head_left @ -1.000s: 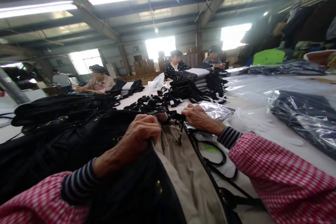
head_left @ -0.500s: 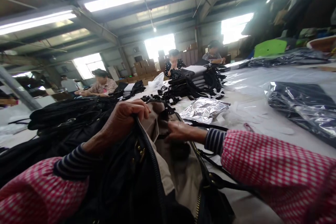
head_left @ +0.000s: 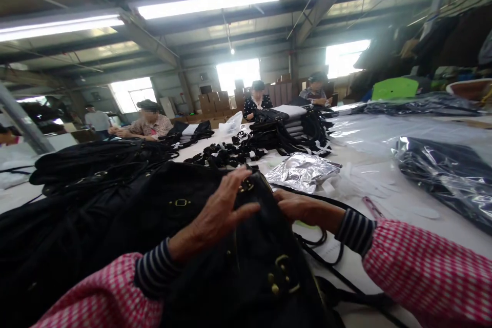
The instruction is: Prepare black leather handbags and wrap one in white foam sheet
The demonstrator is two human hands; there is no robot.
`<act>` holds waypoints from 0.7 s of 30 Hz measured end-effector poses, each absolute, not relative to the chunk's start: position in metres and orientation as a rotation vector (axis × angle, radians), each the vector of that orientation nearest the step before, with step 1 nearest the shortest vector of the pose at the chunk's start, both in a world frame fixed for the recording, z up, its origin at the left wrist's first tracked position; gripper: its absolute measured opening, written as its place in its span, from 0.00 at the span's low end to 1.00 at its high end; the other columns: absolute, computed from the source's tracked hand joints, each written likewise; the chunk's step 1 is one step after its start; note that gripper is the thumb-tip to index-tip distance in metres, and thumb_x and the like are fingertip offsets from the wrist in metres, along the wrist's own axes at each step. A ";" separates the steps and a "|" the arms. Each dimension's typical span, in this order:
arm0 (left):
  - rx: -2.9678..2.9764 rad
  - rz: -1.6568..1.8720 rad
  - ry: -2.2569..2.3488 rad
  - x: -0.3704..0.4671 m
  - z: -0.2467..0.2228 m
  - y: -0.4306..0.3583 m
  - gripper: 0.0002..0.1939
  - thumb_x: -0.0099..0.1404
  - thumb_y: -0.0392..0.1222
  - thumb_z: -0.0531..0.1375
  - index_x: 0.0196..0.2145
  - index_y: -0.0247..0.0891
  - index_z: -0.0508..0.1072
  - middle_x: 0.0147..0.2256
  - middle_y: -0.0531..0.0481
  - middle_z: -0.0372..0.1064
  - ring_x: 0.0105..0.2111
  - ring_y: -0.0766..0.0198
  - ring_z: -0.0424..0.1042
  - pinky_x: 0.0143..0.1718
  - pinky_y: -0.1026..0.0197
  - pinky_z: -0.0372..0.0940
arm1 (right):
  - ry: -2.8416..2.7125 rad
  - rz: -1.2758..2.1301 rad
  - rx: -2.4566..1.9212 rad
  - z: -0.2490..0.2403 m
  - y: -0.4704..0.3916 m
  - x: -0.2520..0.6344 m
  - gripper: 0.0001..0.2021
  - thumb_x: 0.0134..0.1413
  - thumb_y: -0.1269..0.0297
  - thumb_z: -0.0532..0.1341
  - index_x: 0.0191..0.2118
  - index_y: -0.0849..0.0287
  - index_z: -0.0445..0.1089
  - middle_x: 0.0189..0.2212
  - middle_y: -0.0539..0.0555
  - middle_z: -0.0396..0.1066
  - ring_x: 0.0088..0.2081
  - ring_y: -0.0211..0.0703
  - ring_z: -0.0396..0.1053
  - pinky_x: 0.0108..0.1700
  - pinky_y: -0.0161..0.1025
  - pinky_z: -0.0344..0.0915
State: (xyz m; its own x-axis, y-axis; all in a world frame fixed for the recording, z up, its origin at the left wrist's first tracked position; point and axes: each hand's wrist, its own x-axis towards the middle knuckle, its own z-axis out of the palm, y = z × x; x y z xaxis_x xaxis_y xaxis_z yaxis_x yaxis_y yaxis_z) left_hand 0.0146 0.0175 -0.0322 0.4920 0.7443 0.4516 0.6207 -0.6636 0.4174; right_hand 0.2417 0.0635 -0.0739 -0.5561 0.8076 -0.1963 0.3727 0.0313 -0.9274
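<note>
Fingers (head_left: pixel 232 183) of the left hand (head_left: pixel 217 212) lie apart in the head view, thumb spread wide across the top of the black bag (head_left: pixel 249 251); laid flat like that, the palm seems to steady the soft body. The bag sits directly beneath them on the white surface (head_left: pixel 357 318), its gold buckle (head_left: pixel 282 274) nearer the wearer than the fingertips. The right hand (head_left: pixel 294 206) has its fingers curled together at the bag's right edge, probably bracing that side, though whether they pinch anything I cannot tell because the tips are hidden. A dark strap (head_left: pixel 367 299) trails nearer the wearer than these fingers, perhaps kept off the bag's face; just beyond them rests a crumpled silver packet (head_left: pixel 303 170). Left of the left fingers, black bags (head_left: pixel 103 156) lie heaped.
</note>
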 end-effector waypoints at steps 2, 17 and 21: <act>2.643 0.483 1.201 0.015 -0.061 0.011 0.30 0.72 0.57 0.55 0.67 0.47 0.60 0.69 0.43 0.53 0.70 0.46 0.51 0.68 0.36 0.49 | -1.897 1.311 -1.313 -0.074 0.086 0.256 0.05 0.47 0.65 0.61 0.27 0.61 0.69 0.23 0.52 0.72 0.20 0.37 0.68 0.19 0.30 0.58; 2.101 0.577 1.958 0.041 -0.013 0.203 0.19 0.70 0.54 0.58 0.34 0.35 0.77 0.37 0.41 0.77 0.45 0.50 0.76 0.48 0.52 0.67 | -1.666 0.765 -1.387 -0.093 0.212 0.195 0.16 0.43 0.68 0.66 0.41 0.60 0.67 0.34 0.55 0.74 0.38 0.48 0.73 0.35 0.38 0.64; 1.899 0.702 1.878 0.049 -0.039 0.242 0.18 0.72 0.53 0.59 0.43 0.32 0.74 0.38 0.47 0.75 0.36 0.63 0.75 0.41 0.55 0.72 | -1.712 0.839 -1.229 -0.094 0.212 0.200 0.17 0.43 0.69 0.66 0.43 0.61 0.68 0.27 0.48 0.71 0.30 0.40 0.71 0.32 0.35 0.65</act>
